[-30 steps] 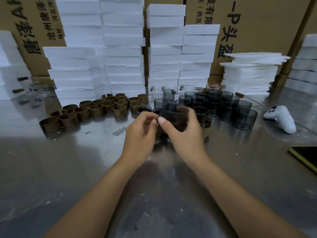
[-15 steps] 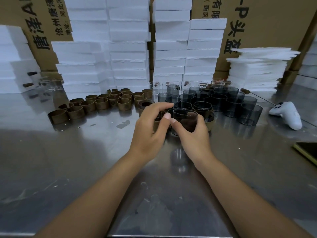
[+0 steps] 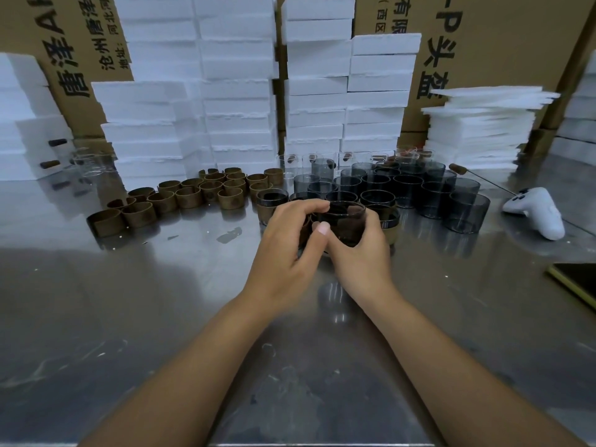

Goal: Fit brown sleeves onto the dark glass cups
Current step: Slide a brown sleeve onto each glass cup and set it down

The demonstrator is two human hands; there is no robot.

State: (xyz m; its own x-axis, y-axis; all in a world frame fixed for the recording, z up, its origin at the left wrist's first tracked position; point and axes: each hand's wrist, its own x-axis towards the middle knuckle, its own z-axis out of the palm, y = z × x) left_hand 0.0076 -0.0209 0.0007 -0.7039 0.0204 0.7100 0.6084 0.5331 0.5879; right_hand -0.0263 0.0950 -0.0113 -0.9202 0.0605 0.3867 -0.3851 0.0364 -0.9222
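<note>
Steel bench (image 3: 161,301), both forearms reach in from the bottom edge. Right hand (image 3: 361,256) wraps one dark glass cup (image 3: 346,221) from the right, fingers clamped round its wall. The cup is upright, mid-bench, just in front of the cup cluster. Left hand (image 3: 283,253) has its fingers curled over the cup's left rim, with the thumb tip pressed on its side. Something brownish shows between the hands; can't tell if it's a sleeve on this cup.

Around:
- Loose brown sleeves (image 3: 193,195) stand in a band to the left, touching each other.
- Bare dark cups (image 3: 403,185) are packed tight behind and to the right.
- Two sleeved cups (image 3: 272,201) flank the hands, close.
- Clear glasses (image 3: 93,159) stand far left by the foam, more behind the dark cluster.
- White game controller (image 3: 535,211) on the right; thin stick with brown tip (image 3: 458,169) behind it.
- Dark flat slab with yellowish edge (image 3: 574,282) at the right border.
- White foam blocks (image 3: 238,91) are stacked high at the back; thin foam sheets (image 3: 480,124) piled on the right.

Writing: cardboard cartons (image 3: 503,53) behind the foam, with "沧州" readable on the left one and "头盔" on the right one. The rest is cut off or hidden.
</note>
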